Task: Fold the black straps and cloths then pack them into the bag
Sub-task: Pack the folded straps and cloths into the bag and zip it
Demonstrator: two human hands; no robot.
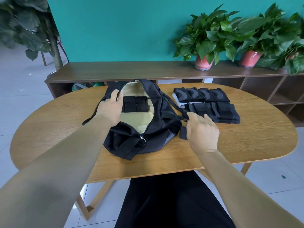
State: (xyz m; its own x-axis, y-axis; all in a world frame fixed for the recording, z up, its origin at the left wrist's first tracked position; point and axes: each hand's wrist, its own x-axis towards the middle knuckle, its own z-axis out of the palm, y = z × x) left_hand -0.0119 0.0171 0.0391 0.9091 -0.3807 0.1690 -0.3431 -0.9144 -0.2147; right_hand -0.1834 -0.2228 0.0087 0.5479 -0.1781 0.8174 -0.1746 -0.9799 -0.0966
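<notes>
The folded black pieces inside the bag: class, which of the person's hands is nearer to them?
Left. The left hand grips the bag rim right beside the folded black pieces; the right hand is outside the bag, pinching its strap.

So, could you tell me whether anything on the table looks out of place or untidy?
One small black piece lies alone beside the bag, under the right hand, apart from the neat folded stacks. The four pieces in the bag sit squarely. Nothing looks spilled or damaged.
</notes>
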